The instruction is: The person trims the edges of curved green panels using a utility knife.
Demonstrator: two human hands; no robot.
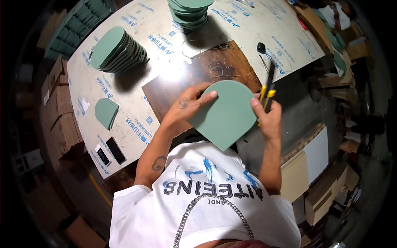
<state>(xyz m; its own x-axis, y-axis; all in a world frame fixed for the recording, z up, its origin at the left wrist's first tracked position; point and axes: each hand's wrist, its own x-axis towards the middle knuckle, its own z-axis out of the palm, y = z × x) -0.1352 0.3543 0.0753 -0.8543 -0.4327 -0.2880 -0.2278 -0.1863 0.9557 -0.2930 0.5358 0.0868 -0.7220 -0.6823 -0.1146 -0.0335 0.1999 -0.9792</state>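
Observation:
Between my hands, in front of my chest, is a flat green panel [226,111] with one rounded end and a pointed corner toward me. My left hand [191,103] grips its left side, thumb on the upper face and fingers underneath. At the right edge, my right hand [269,115] has its thumb against the panel. Held in that same hand is a slim yellow-and-black hand tool [271,76], its dark end pointing away from me; its exact kind is unclear. Below the panel's far edge lies a dark brown wooden board [202,68] with loose string on it.
Stacked green panels [120,51] stand on the table [136,87] at left, and another stack [190,18] at the far side. A small green piece [106,112] and two phones [115,151] lie at left. A small black object [261,48] is far right. Cardboard boxes [326,194] flank me.

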